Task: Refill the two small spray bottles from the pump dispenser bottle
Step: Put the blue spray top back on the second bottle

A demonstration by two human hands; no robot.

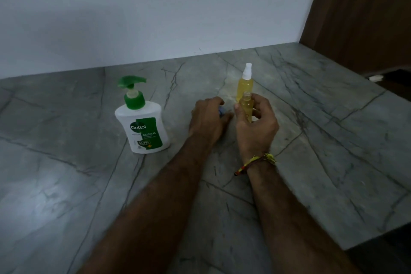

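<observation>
On the surface (66, 184), the pump dispenser bottle (143, 125) stands at nine o'clock of the hands. The capped spray bottle (245, 83) stands at twelve o'clock, just behind the open spray bottle (246, 105).

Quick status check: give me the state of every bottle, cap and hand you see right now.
Pump dispenser bottle: upright on the counter, green pump on, untouched.
Far spray bottle: upright, white sprayer on, yellow liquid inside.
Near spray bottle: sprayer off, neck open, yellow liquid inside.
Right hand: grips the near spray bottle.
Left hand: curled round a small blue item, mostly hidden.
</observation>
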